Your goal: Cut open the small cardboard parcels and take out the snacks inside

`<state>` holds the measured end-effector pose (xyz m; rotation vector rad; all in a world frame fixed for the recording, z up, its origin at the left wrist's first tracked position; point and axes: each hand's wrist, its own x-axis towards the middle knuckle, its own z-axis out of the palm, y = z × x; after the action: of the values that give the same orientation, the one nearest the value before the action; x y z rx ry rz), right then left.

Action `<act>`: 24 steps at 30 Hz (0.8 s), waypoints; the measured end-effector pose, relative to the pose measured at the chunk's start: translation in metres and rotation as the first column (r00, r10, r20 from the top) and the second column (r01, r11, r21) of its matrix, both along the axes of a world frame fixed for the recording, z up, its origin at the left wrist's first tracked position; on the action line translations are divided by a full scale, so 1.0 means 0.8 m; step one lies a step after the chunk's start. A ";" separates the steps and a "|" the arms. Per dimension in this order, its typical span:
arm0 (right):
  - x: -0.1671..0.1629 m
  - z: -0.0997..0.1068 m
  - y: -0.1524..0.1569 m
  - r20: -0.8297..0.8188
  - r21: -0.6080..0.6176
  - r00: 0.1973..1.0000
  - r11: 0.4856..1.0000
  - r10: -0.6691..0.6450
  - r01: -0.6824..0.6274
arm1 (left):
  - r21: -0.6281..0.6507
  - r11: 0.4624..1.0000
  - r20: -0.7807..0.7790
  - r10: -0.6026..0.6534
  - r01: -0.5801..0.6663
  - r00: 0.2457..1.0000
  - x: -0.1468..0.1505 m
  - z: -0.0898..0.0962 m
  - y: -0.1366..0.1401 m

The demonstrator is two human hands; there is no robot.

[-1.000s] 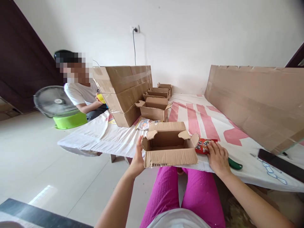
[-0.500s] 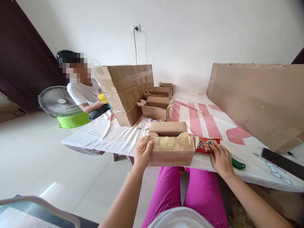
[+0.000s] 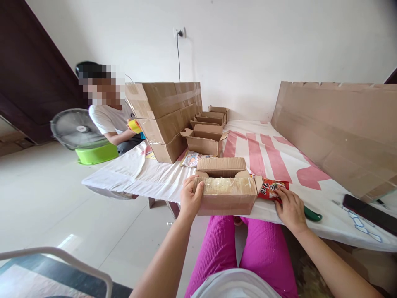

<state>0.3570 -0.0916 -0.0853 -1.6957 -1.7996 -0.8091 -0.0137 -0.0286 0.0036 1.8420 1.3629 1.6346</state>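
Observation:
An open cardboard box lies at the near edge of the cloth-covered table, its flaps raised. My left hand grips its left end, thumb on the near side. Just right of the box is a red food packet, its left part behind the box's end flap. The fingers of my right hand are curled over the packet's right end. Close beside that hand, a green handle sticks out; the rest of the tool is hidden. Behind the box lies a pale printed packet.
Several open boxes run back in a row beside a stack of taped cartons. A large cardboard panel stands at right, a dark phone before it. Behind the cartons, a person holds a yellow object near a fan.
The box and my left hand have shifted slightly to the right, closer to my right hand. My right hand stays on the red packet. The camera view has moved a little.

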 end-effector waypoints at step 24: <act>0.076 -0.003 -0.039 -0.096 -0.488 0.954 0.849 -0.284 0.203 | 0.031 0.997 -0.007 0.064 -0.064 0.998 0.016 -0.003 0.007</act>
<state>0.4176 -0.1225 -0.0875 -2.2694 -1.7824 -0.3116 -0.0011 -0.0228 0.0012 1.8423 1.4216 1.6903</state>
